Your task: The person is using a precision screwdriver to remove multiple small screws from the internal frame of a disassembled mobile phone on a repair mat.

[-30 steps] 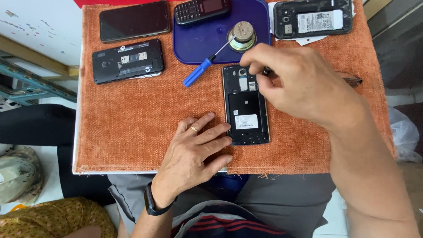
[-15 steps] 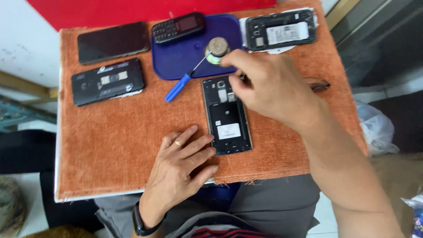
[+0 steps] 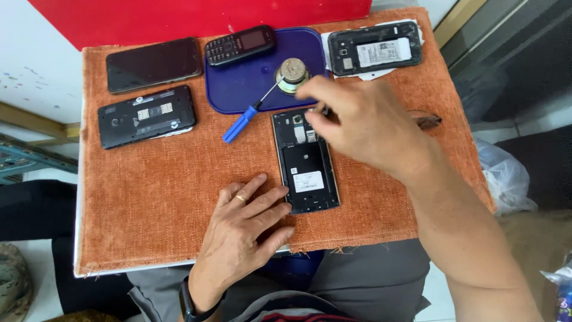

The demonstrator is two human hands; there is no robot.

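A black phone with its back cover off [image 3: 305,161] lies upright in the middle of an orange cloth [image 3: 155,203]. My left hand [image 3: 244,229] rests flat on the cloth with its fingers spread. A ring is on one finger, and the fingertips touch the phone's lower left edge. My right hand [image 3: 363,122] hovers over the phone's top end. Its thumb and fingers are pinched on what looks like a thin dark tool [image 3: 323,111], mostly hidden by the fingers.
A blue tray [image 3: 238,89] at the back holds a keypad phone [image 3: 240,45] and a round metal piece [image 3: 292,74]. A blue-handled screwdriver [image 3: 241,123] leans off its edge. Other phones lie at left [image 3: 154,64], [image 3: 147,116] and back right [image 3: 375,52]. A dark object [image 3: 428,121] shows beyond my right hand.
The view has tilted, so everything sits lower in frame. My right hand has stayed over the phone's top end. The left hand has kept its place.
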